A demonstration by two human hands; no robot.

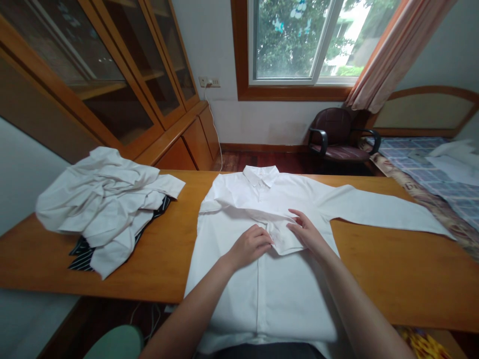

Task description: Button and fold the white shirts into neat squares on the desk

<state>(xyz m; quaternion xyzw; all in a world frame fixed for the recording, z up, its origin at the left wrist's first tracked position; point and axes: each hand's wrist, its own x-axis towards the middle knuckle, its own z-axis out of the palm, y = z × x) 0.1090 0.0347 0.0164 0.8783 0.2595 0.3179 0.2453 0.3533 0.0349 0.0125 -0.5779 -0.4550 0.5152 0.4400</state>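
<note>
Below the near edge of a brown wooden worktop (404, 269), toward its left end, a round, pale green top, apparently of a stool (118, 344). At the middle of that near edge, the lower part of a white, long-sleeved cloth shirt (279, 284), spread front upward as far as the opposite edge. Over its chest, a left hand (249, 248) and a right hand (307, 234), with the cuff of a folded-in sleeve (286, 240) lying between them. Left fingers bunched together, tips at the left border of the cuff; cannot tell whether clamped on the cloth. Right fingers parted, touching the sleeve along its far, right-hand side. Near the left end of the worktop, well apart from both hands, a crumpled heap of white cloth (108, 194) over black fabric with pale stripes (82, 262). Toward the right end, the other sleeve (385, 209), stretched out almost straight. At the far edge, a pointed white collar (261, 175). Beyond, a brown wooden cabinet with glass doors (175, 157), a maroon armchair (333, 129), a bed with a blue plaid cover (415, 154), a pink curtain (400, 55) and a brown-framed window (292, 40).
</note>
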